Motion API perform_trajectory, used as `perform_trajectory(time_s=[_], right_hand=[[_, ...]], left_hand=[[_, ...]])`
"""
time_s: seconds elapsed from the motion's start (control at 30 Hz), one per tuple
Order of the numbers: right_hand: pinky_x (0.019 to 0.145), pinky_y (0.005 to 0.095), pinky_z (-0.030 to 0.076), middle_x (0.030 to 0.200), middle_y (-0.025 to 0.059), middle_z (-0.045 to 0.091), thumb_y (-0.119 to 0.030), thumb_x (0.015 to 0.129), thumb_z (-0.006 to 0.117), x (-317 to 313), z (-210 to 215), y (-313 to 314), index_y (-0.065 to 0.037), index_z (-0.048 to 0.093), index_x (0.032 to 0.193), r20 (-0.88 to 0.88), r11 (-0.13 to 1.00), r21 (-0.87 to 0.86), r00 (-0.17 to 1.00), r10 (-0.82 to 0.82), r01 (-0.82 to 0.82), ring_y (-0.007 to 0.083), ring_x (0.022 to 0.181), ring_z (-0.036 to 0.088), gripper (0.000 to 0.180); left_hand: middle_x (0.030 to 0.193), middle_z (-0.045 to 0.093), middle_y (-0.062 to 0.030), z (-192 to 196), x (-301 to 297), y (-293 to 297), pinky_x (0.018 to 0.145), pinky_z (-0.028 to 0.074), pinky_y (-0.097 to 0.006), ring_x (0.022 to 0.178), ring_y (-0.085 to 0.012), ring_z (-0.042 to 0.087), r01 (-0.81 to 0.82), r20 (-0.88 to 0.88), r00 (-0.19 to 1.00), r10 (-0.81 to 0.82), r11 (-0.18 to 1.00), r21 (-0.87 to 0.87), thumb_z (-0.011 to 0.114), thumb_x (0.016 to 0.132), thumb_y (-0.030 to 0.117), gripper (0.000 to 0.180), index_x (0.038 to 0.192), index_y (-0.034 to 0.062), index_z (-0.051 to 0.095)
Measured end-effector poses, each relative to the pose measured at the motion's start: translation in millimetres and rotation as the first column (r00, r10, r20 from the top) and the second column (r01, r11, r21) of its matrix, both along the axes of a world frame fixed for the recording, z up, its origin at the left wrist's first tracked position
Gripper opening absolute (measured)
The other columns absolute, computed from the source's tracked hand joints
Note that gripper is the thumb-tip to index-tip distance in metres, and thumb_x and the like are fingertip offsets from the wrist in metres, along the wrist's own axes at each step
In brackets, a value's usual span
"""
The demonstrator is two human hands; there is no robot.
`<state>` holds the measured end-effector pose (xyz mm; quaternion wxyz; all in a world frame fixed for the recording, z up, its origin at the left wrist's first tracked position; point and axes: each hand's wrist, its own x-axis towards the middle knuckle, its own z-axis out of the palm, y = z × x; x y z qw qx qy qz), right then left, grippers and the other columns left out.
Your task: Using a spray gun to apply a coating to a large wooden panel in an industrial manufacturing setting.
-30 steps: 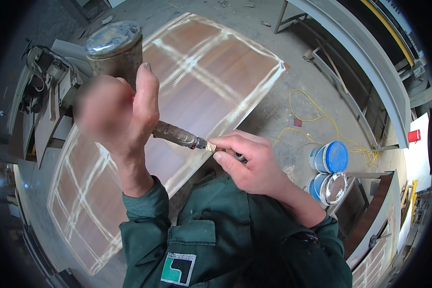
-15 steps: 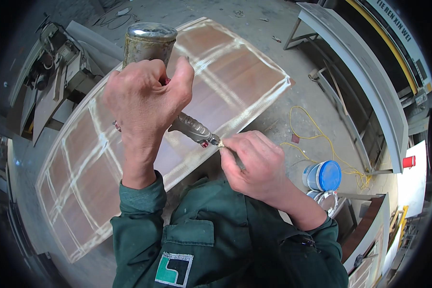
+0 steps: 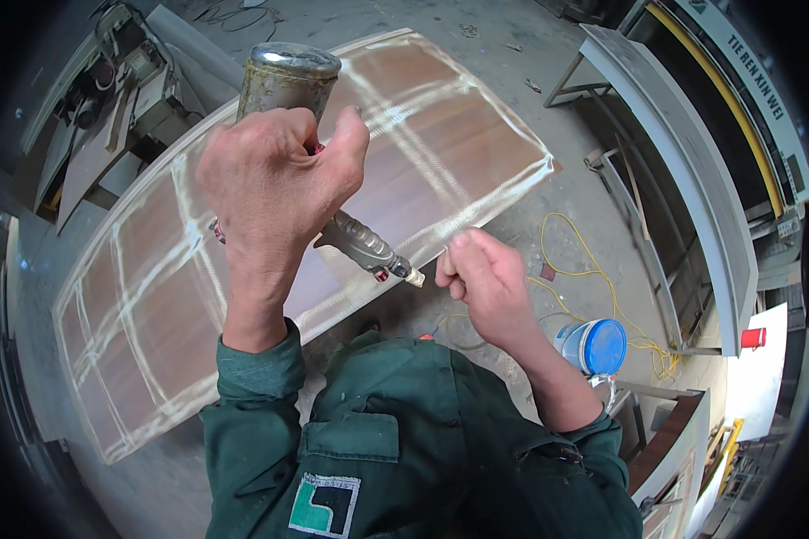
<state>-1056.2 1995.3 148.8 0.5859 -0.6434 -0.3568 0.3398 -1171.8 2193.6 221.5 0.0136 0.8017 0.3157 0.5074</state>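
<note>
Lying below us, the door (image 3: 243, 269) shows pale streaks between brown panels, seemingly only partly coated. We grip the spray gun (image 3: 333, 180) firmly in our left hand (image 3: 270, 189); our right hand (image 3: 481, 274) pinches its nozzle (image 3: 413, 277).

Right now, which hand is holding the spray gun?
The left hand grips the spray gun, wrapped around its handle. The right hand only pinches at the tip of its nozzle.
</note>
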Motion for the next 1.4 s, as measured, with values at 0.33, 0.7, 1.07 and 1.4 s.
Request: perform_trajectory(time_s=[0.33,0.7,1.07,1.4], right_hand=[[0.056,0.0193,0.041,0.108,0.0129,0.073,-0.002,0.102,0.06,-30.4,-5.8,10.5,0.004,0.061,0.135,-0.359,0.986,0.164,0.932,0.057,0.003,0.0053,0.073,0.056,0.034],[0.06,0.0197,0.042,0.091,0.0089,0.073,0.0,0.102,0.059,-53.5,-20.5,17.9,0.006,0.067,0.117,-0.116,0.919,0.316,0.971,-0.208,0.235,0.0023,0.068,0.051,0.018],[0.056,0.0221,0.042,0.089,0.0137,0.072,0.0,0.095,0.059,-26.5,-2.4,14.5,0.008,0.069,0.111,-0.73,0.98,0.101,0.682,-0.044,0.172,0.0051,0.066,0.053,0.02],[0.065,0.0278,0.053,0.096,0.0101,0.077,-0.001,0.093,0.068,-26.4,6.8,1.2,0.006,0.072,0.109,0.373,0.995,0.095,0.927,-0.026,-0.01,0.012,0.07,0.065,0.017]], left_hand=[[0.047,0.044,-0.016,-4.5,-0.6,7.6,0.045,0.033,-0.041,0.04,-0.0339,0.041,-0.054,0.002,0.999,0.055,0.995,-0.084,0.073,0.072,0.029,0.04,0.049,0.0036,0.053],[0.05,0.042,-0.0032,-3.7,-9.7,-5.6,0.056,0.03,-0.038,0.047,-0.0237,0.04,-0.06,0.095,0.994,0.058,0.998,0.025,0.082,0.072,0.019,0.045,0.052,0.0095,0.044],[0.052,0.038,-0.002,-6.5,-8.6,-5.6,0.056,0.025,-0.035,0.049,-0.0215,0.038,-0.017,0.094,0.996,-0.003,0.977,0.213,0.083,0.069,0.011,0.046,0.053,0.0128,0.04],[0.052,0.038,-0.0009,-5.2,-16.2,-9.4,0.055,0.024,-0.036,0.049,-0.0209,0.038,0.043,0.072,0.995,-0.062,0.97,0.241,0.084,0.07,0.01,0.047,0.054,0.0137,0.04]])
